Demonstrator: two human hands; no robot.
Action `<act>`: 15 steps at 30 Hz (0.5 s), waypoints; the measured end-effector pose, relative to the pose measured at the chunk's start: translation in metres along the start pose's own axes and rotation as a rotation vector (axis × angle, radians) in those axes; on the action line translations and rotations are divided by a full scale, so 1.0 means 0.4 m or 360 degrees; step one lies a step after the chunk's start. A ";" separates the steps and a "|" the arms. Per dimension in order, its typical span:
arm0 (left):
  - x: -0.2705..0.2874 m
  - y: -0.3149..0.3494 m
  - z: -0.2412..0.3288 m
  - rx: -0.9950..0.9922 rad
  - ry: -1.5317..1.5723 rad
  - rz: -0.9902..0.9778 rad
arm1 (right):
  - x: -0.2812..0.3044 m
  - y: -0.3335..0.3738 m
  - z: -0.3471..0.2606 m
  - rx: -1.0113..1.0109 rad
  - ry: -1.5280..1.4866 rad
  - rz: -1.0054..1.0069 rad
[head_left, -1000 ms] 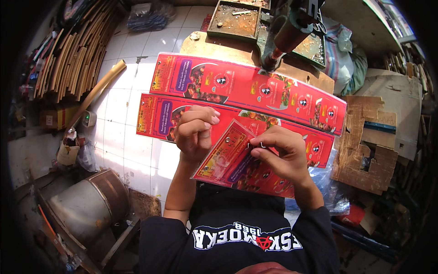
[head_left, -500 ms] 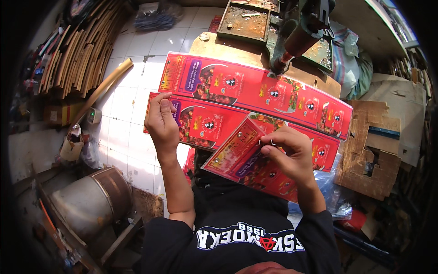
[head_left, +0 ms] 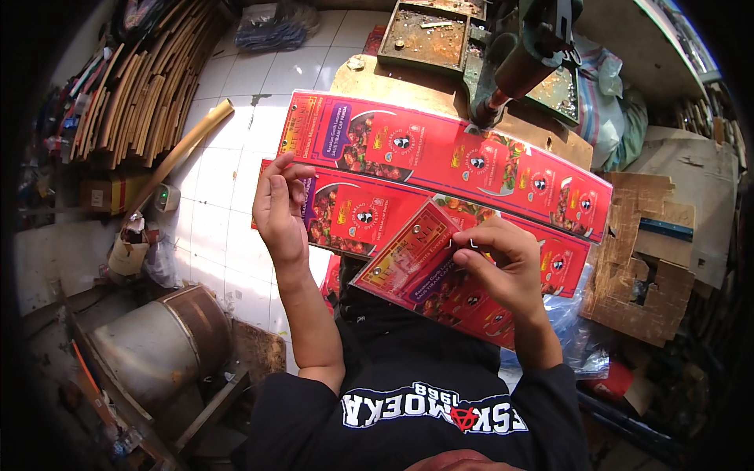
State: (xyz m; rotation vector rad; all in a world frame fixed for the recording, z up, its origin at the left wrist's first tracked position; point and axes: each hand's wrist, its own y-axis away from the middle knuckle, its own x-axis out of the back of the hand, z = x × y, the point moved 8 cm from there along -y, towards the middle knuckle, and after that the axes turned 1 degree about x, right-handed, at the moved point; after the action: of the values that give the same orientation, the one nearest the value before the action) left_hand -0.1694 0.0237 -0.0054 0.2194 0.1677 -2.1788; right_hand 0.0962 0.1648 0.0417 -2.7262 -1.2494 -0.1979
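Three long red printed panels lie before me. The far panel (head_left: 440, 149) rests on a wooden board, and the middle panel (head_left: 345, 212) lies alongside it, nearer me. A third panel (head_left: 440, 286) is slanted across the middle one, with two round metal eyelets at its left end. My right hand (head_left: 506, 259) is over this slanted panel, thumb and forefinger pinching a small piece of thin bent wire (head_left: 473, 244); much of the wire is hidden by the fingers. My left hand (head_left: 283, 212) is above the middle panel's left end, its fingers loosely curled and apart, holding nothing visible.
A press-like machine (head_left: 522, 71) stands at the far side, beside metal trays (head_left: 424, 39) of small parts. Cardboard pieces (head_left: 648, 259) lie at right. Stacked boards (head_left: 149, 94), a cardboard tube (head_left: 188, 149) and a metal drum (head_left: 157, 337) are at left.
My left hand's fingers have loosened and spread a little. My right hand keeps its pinch over the slanted panel. The whole view has shifted slightly.
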 end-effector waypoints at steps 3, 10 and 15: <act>-0.021 0.008 -0.005 0.0053 0.0172 -0.0065 | 0.003 -0.002 -0.004 0.0011 0.0017 0.0006; -0.150 0.073 -0.018 0.0178 0.0558 -0.0504 | 0.046 0.000 -0.011 0.0082 0.0052 0.0116; -0.267 0.161 -0.005 0.0316 0.0694 -0.1038 | 0.062 -0.015 -0.031 0.0158 0.0087 0.0296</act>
State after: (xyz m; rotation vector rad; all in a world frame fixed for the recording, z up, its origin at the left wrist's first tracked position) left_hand -0.0560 0.0716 0.0136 0.8542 0.2984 -2.7665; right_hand 0.1068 0.1850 0.0585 -2.7106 -0.9580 -0.1833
